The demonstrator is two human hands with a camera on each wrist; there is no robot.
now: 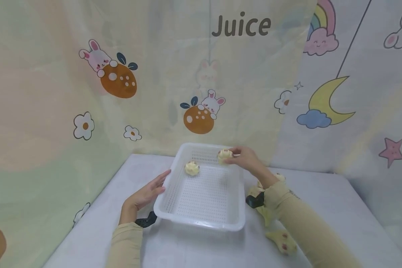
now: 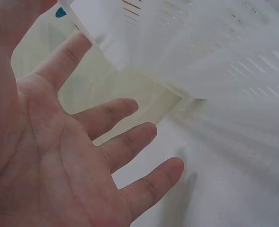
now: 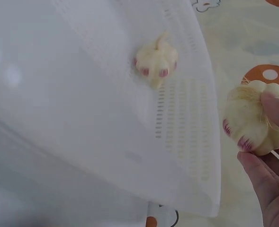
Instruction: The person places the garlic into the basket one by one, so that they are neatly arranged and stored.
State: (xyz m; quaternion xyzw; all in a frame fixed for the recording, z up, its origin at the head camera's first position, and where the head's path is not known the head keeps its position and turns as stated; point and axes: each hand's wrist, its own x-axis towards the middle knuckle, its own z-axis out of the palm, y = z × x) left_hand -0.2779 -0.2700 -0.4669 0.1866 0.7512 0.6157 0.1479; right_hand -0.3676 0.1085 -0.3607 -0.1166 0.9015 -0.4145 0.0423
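A white perforated plastic basket [image 1: 201,223] stands on the table, with one garlic bulb [image 1: 192,168] lying inside toward its far left. Over the basket's far right corner my right hand [image 1: 246,159] pinches a second garlic bulb [image 3: 253,118], pale with purple patches and stringy roots, between thumb and fingers. My left hand [image 1: 149,192] is at the basket's left side, fingers spread and straight, with fingertips at the rim. In the left wrist view its palm [image 2: 49,146] faces the basket wall.
More garlic bulbs lie right of the basket, partly hidden under my right forearm; one garlic bulb with a stem [image 1: 283,242] lies nearer the front. The table [image 1: 325,208] has a white cover. A printed cloth [image 1: 160,74] hangs behind it.
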